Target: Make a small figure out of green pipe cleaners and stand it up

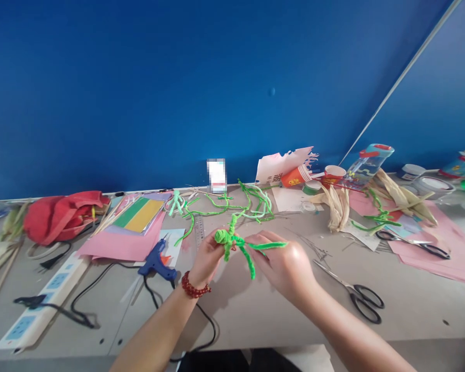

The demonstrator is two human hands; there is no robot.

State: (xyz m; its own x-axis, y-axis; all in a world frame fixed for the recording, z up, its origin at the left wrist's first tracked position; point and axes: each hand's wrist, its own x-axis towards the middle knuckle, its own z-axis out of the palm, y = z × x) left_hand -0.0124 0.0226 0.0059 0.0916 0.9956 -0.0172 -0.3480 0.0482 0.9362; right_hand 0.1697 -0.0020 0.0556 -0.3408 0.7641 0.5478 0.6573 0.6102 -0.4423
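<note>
- Green pipe-cleaner figure point(232, 245): held in the air between both hands, above the desk point(256, 320); coiled knob at one end, several twisted-on arms sticking out.
- Left hand point(206, 260): fingers narrow, pinching the figure near the coil; red bead bracelet point(196, 285) on the wrist.
- Right hand point(281, 263): fingers point(261, 240) close together, holding one long green arm of the figure.
- Done so far: coil formed, arms twisted on.
- Left over: loose green pipe cleaners point(248, 204) lying beyond the figure, not attached.
- Pale green figure point(175, 203): beyond the figure and to its left, apparently already shaped.
- Glue gun point(155, 261): left of the figure.
- Scissors point(362, 302): right of the figure.
- Corn husks point(336, 206): beyond the figure, to its right.
</note>
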